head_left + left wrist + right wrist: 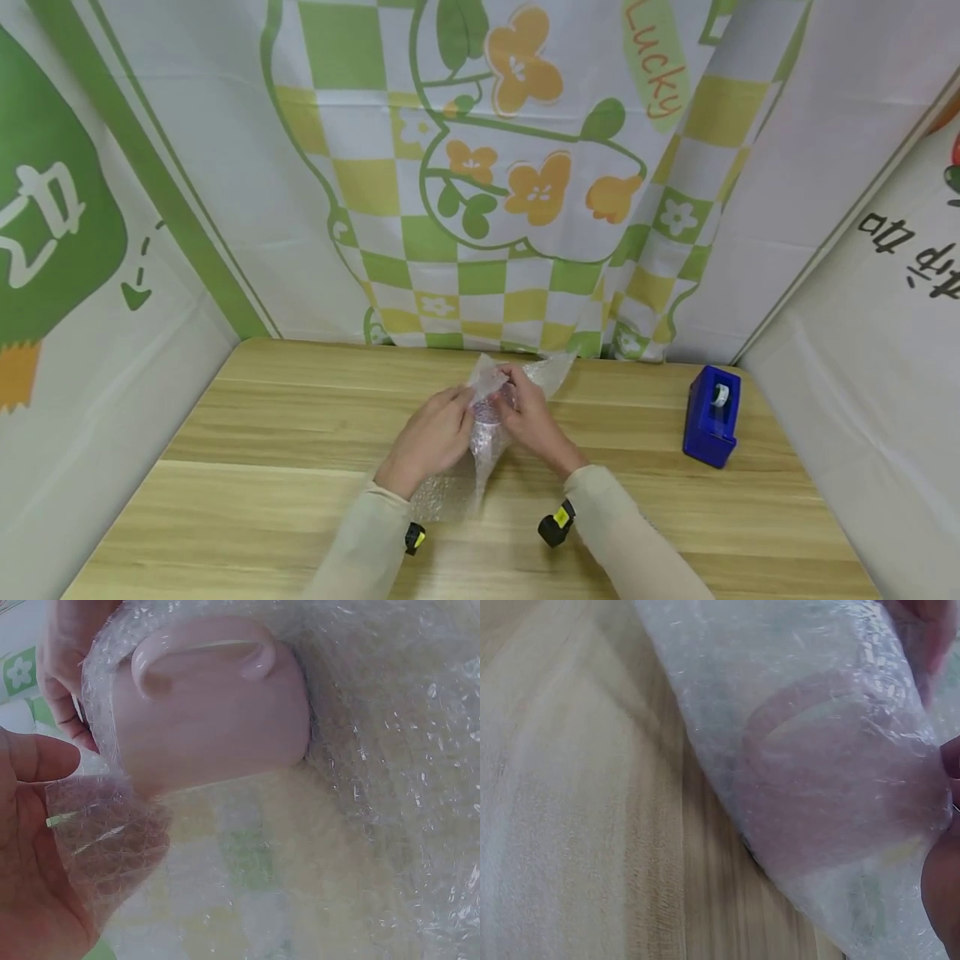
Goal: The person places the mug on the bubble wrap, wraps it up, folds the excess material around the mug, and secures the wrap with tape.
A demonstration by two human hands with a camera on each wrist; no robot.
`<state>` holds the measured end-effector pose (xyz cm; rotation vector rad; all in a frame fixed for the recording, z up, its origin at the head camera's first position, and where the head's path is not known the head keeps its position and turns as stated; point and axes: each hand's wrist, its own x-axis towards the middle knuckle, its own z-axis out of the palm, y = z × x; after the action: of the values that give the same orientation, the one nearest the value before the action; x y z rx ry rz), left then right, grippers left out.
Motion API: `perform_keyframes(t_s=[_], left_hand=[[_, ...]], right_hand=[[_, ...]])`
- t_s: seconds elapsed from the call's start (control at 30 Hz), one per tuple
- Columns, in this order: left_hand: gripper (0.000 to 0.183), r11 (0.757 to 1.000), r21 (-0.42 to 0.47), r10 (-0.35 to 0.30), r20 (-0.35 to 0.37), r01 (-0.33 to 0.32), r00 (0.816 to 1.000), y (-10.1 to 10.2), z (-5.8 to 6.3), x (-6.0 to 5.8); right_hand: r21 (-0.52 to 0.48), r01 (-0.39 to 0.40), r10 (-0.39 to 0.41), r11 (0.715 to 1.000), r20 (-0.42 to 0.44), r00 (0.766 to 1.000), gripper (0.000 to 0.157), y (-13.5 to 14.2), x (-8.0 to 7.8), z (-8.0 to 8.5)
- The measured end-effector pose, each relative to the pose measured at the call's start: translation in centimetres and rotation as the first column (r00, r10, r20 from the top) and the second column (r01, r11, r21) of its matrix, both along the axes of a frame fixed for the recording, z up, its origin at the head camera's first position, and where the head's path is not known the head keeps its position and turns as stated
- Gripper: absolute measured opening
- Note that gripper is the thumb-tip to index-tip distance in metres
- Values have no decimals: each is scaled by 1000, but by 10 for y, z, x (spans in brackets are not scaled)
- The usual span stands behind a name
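A pink mug [214, 724] with a curved handle [206, 634] lies among sheets of clear bubble wrap [446, 493]. In the right wrist view the mug [832, 802] shows blurred through a layer of the wrap. On its left side, my left hand [435, 433] holds a flap of the wrap between thumb [45, 757] and fingers, which show through the film. My right hand [534, 421] grips the wrap at the mug's other side, near its rim; some of its fingers are hidden by the film.
A blue tape dispenser [711, 417] with a roll of tape stands at the right of the wooden table [247, 417]. A patterned cloth [480, 283] hangs behind the table's back edge, and white printed panels [862, 350] close in both sides.
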<state>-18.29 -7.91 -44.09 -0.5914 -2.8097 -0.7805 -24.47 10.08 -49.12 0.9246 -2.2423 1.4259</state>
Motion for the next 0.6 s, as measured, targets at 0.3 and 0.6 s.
perform_keyframes(t_s=[0.3, 0.6], left_hand=[[45, 996, -93, 5, -41, -9, 999, 5, -2, 5], [43, 987, -157, 3, -106, -20, 994, 5, -3, 8]], right_hand=[[-17, 115, -115, 993, 10, 993, 23, 8, 9, 20], [47, 202, -207, 978, 311, 928, 37, 13, 17, 37]])
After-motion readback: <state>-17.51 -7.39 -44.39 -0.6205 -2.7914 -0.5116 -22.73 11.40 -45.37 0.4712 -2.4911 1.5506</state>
